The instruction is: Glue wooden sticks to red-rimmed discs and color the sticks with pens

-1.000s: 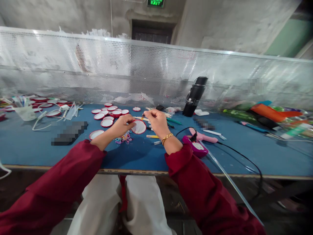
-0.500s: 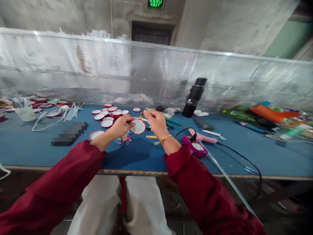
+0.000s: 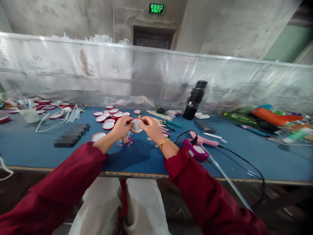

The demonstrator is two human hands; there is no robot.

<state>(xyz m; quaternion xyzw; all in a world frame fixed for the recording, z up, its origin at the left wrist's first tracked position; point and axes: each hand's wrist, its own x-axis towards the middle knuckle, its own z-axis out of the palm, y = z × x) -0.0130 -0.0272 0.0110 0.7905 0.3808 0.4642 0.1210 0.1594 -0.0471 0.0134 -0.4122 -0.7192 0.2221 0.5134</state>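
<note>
Both hands meet over the blue table [image 3: 146, 156] on a round white disc with a red rim [image 3: 136, 126]. My left hand [image 3: 122, 126] pinches its left edge. My right hand [image 3: 149, 126], with a gold bracelet at the wrist, is closed on its right edge. A small orange stick pokes up just behind the disc. Under the hands lies a tangle of coloured loops [image 3: 124, 141]. Both arms wear dark red sleeves.
Several more red-rimmed discs [image 3: 109, 117] lie at the back left. A pink glue gun [image 3: 200, 147] with a black cable is to the right, a black flask [image 3: 194, 99] behind it. A perforated metal screen [image 3: 156, 78] closes the far edge. Coloured clutter fills the far right.
My right hand dropped from holding a small stick above the disc and closed on the disc's right edge. The camera tilted up a little.
</note>
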